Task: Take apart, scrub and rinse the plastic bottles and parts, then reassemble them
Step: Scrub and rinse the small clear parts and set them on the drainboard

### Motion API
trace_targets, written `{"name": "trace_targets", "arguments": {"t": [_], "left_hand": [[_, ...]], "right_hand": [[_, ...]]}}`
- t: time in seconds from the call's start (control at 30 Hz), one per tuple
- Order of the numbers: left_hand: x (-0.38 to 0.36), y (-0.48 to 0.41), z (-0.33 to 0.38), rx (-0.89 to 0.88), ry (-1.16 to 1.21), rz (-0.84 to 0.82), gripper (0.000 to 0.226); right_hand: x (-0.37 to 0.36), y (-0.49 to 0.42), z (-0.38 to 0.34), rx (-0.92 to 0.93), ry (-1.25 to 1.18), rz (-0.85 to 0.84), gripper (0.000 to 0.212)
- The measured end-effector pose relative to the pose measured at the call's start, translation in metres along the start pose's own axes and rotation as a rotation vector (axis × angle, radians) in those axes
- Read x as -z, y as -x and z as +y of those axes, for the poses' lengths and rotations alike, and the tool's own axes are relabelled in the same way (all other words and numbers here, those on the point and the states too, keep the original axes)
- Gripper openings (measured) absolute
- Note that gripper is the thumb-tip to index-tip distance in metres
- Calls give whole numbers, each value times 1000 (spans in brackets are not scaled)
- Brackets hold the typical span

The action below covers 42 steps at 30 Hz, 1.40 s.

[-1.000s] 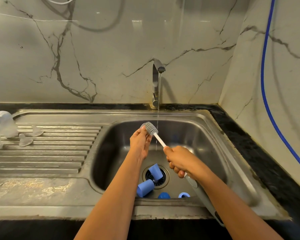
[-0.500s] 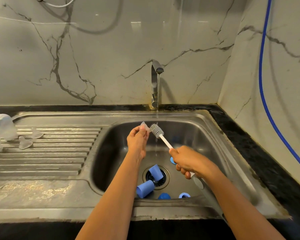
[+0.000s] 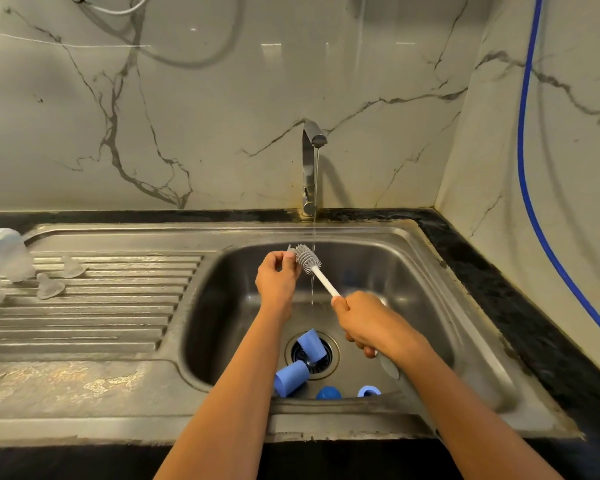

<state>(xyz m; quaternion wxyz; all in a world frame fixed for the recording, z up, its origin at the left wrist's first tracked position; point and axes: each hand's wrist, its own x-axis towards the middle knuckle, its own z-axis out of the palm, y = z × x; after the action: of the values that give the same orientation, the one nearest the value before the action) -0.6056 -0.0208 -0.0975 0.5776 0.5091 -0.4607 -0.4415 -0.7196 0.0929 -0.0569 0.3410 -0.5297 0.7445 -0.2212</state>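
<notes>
- Two bare forearms reach in from the near edge, over the front rim of the steel sink (image 3: 430,306), which sits in a black desk (image 3: 492,271).
- Four blue plastic parts lie at the near side of the basin. One blue cup (image 3: 311,344) rests tilted on the drain strainer (image 3: 330,360), and a second blue cup (image 3: 290,377) lies on its side just beside it. A blue cap (image 3: 328,393) and a blue ring (image 3: 369,390) are close to the front wall.
- Above the drain is the right hand (image 3: 368,323). Its grip is clamped around the white handle of the bottle brush (image 3: 323,280), and the grey end of the handle comes out below the hand.
- Further back is the left hand (image 3: 276,278). Its grip is pinched on a small clear part (image 3: 290,249), which is held right against the grey bristle head of the brush.
- A thin water stream (image 3: 315,188) falls from the tap (image 3: 309,161), just to the right of the bristle head.
- On the ribbed drainboard (image 3: 101,306) to the left, two clear teats (image 3: 71,266) lie near each other, well apart from the hands. Clear bottles (image 3: 4,252) stand at the far left edge.
- Behind everything is a marble wall. A grey hose (image 3: 187,62) hangs high on it, and a blue hose (image 3: 527,168) runs down the right side.
</notes>
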Motion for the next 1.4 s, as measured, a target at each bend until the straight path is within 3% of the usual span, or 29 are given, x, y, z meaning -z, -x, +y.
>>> {"name": "trace_targets", "arguments": {"t": [0.17,0.4,0.67,0.9,1.03,1.2,1.27,1.4], "left_hand": [[-9,8,-3,-130,-160,-169,11],[-2,0,0,0,-72,49,10],[-7,9,0,-135,-141,-246,15],[-6,7,6,203,106,-119,32],[-1,4,7,252,278,-86,23],[-4,3,-2,-50,-170,-106,20],[-5,5,-3,-123,-230,-111,18],[-6,7,-2,-47,-184,-103,18]], "right_hand": [[5,-4,-1,-31,-39,89,39],[-2,1,2,-26,-4,-48,38],[4,-4,0,-35,-21,120,40],[2,-2,1,-16,38,38,39],[0,2,1,-1,101,22,39],[4,-1,-2,27,131,143,44],[4,-3,0,32,137,159,45],[3,-3,0,30,176,157,44]]}}
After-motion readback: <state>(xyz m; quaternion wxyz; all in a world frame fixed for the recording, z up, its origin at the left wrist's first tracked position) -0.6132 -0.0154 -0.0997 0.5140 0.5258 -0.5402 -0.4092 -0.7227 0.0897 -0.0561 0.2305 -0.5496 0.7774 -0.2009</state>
